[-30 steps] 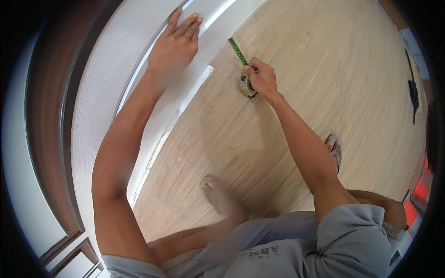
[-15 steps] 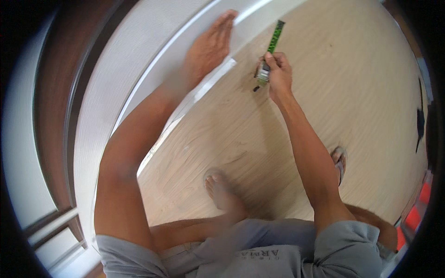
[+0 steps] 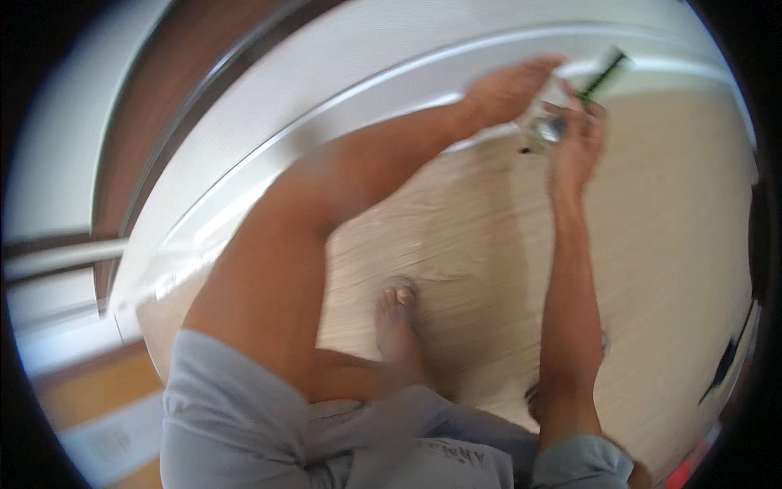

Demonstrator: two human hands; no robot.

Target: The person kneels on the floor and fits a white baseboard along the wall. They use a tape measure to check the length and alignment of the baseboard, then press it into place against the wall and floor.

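My right hand is closed round a tape measure, with a short length of its green blade sticking out toward the upper right. Motion blurs the case and the blade. Just left of it, my left hand stretches its fingers along a white ledge or trim strip; whether the palm presses on it I cannot tell. The tape's case sits close to the left hand's fingers, and any contact between them is unclear. Below both hands spreads a light wood-look surface.
A white panel curves along the far left, beside a dark brown frame. My bare foot is on the wood-look surface. A dark object lies at the right edge, and something red shows at the lower right.
Both hands now appear farther right in the picture and closer together. The tape measure has come near the left hand, its blade tilting more to the right. The whole view has turned.
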